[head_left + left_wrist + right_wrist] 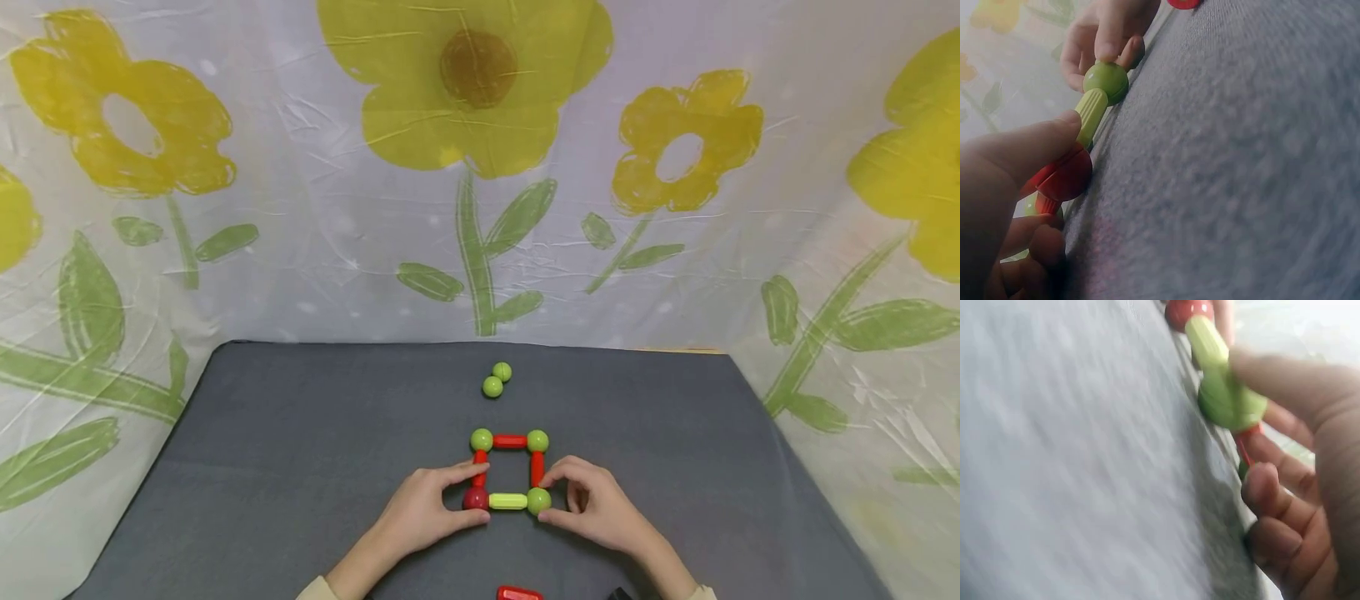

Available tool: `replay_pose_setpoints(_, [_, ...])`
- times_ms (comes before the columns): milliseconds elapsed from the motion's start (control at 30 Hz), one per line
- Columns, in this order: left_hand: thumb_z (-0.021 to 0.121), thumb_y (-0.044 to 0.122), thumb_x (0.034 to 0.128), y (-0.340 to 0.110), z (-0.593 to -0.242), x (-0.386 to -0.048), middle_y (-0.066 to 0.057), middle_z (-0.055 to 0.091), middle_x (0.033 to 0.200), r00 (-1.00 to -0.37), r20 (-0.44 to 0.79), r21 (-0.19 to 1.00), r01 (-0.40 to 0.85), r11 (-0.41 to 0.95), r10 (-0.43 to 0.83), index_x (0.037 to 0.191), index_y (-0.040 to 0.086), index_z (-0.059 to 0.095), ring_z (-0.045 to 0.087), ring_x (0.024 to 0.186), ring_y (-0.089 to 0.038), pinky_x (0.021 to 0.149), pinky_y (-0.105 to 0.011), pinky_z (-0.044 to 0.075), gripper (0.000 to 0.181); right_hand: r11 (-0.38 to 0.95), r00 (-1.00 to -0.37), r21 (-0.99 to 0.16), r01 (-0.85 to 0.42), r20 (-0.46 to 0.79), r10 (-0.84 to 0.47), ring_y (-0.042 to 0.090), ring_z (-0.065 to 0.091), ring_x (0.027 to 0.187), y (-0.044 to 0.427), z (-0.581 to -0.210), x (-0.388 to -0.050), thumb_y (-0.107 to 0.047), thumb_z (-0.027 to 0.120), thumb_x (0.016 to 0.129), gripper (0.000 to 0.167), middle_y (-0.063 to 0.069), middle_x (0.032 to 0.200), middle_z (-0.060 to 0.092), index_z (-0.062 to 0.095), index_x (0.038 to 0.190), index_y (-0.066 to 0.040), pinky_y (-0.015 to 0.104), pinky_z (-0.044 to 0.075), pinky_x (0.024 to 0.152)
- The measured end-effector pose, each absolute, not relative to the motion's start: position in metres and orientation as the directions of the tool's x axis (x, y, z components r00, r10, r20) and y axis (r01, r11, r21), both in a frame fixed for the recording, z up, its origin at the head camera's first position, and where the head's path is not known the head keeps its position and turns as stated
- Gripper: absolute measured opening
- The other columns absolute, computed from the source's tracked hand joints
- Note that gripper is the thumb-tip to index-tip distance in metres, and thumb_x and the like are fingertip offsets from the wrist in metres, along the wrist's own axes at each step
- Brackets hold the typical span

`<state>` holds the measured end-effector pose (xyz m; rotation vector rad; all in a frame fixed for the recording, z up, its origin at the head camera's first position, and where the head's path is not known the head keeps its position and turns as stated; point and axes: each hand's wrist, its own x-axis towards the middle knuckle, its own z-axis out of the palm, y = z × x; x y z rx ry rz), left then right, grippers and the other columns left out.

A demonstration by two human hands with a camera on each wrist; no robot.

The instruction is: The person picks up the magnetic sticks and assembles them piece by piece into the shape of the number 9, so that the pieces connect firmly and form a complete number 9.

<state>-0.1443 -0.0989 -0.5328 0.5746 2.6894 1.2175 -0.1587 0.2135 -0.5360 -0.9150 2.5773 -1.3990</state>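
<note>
A square of rods and balls lies on the dark table. Its near left corner is a red ball (pixel 476 499); a yellow-green rod (pixel 507 501) runs from it to the green ball (pixel 538 500) at the near right. Red rods (pixel 510 442) form the other sides, with green balls (pixel 482 440) at both far corners. My left hand (pixel 420 508) holds the red ball corner between thumb and fingers, a finger lying over the left red rod (pixel 480 472). My right hand (pixel 596 510) pinches the near right green ball, its other fingers curled beside the right red rod (pixel 537 468).
Two loose green balls (pixel 492 387) sit together beyond the square. A red piece (pixel 519 593) lies at the bottom edge of the head view, with a small black object (pixel 619 594) to its right. A flower-printed sheet (pixel 360 250) hangs behind the dark tabletop (pixel 315 433).
</note>
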Motion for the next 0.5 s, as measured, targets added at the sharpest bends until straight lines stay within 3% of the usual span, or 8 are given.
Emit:
replay_pose_setpoints(133, [0.087,0.058,0.0836,-0.101,-0.533,-0.145,0.0,0.068,0.143,-0.911,0.033,0.746,0.296,0.597,0.41,0.144,0.032,0.069,0.066,0.13,-0.023,0.103,-0.05,0.056,0.068,0.43,-0.854,-0.788,-0.441,0.221,-0.471,-0.004,0.045,0.053,0.211,-0.541,-0.153,-0.032,0.092,0.085,0.033,-0.005,0.092,0.066,0.071,0.111,-0.028,0.02,0.044,0.048])
replay_pose_setpoints(167, [0.087,0.058,0.0833,-0.102,-0.533,-0.146,0.0,0.068,0.143,-0.906,0.024,0.75,0.295,0.592,0.422,0.146,0.031,0.067,0.072,0.116,-0.02,0.101,-0.047,0.057,0.071,0.435,-0.864,-0.791,-0.429,0.219,-0.454,-0.005,0.045,0.052,0.21,-0.541,-0.152,-0.032,0.093,0.084,0.036,-0.004,0.09,0.065,0.07,0.112,-0.027,0.02,0.044,0.047])
replay_pose_setpoints(233, [0.089,0.054,0.0831,-0.106,-0.533,-0.148,-0.002,0.07,0.141,-0.892,0.009,0.773,0.293,0.563,0.452,0.15,0.029,0.063,0.074,0.083,-0.014,0.085,-0.038,0.061,0.075,0.442,-0.879,-0.798,-0.411,0.217,-0.425,-0.004,0.045,0.051,0.209,-0.542,-0.149,-0.032,0.095,0.081,0.042,-0.003,0.088,0.064,0.068,0.113,-0.025,0.02,0.043,0.046])
replay_pose_setpoints(300, [0.09,0.048,0.0835,-0.11,-0.534,-0.15,-0.004,0.068,0.143,-0.877,-0.007,0.801,0.284,0.528,0.481,0.152,0.028,0.061,0.058,0.056,-0.008,0.066,-0.028,0.056,0.077,0.441,-0.887,-0.803,-0.401,0.219,-0.407,-0.004,0.045,0.05,0.209,-0.543,-0.148,-0.031,0.096,0.079,0.046,-0.002,0.086,0.063,0.067,0.114,-0.022,0.02,0.043,0.046])
replay_pose_setpoints(367, [0.091,0.042,0.0847,-0.112,-0.535,-0.152,-0.007,0.066,0.146,-0.865,-0.016,0.832,0.266,0.486,0.501,0.151,0.026,0.062,0.036,0.04,-0.006,0.051,-0.023,0.044,0.074,0.44,-0.892,-0.81,-0.388,0.21,-0.4,-0.005,0.044,0.05,0.209,-0.543,-0.146,-0.031,0.096,0.079,0.045,-0.004,0.079,0.06,0.068,0.113,-0.023,0.02,0.042,0.045])
replay_pose_setpoints(500, [0.09,0.039,0.0863,-0.113,-0.537,-0.155,-0.01,0.061,0.151,-0.867,-0.012,0.857,0.248,0.452,0.499,0.144,0.028,0.069,0.034,0.039,-0.004,0.045,-0.021,0.037,0.062,0.437,-0.892,-0.811,-0.388,0.212,-0.399,-0.005,0.041,0.05,0.208,-0.544,-0.146,-0.029,0.094,0.082,0.035,-0.01,0.065,0.053,0.072,0.109,-0.025,0.02,0.04,0.044])
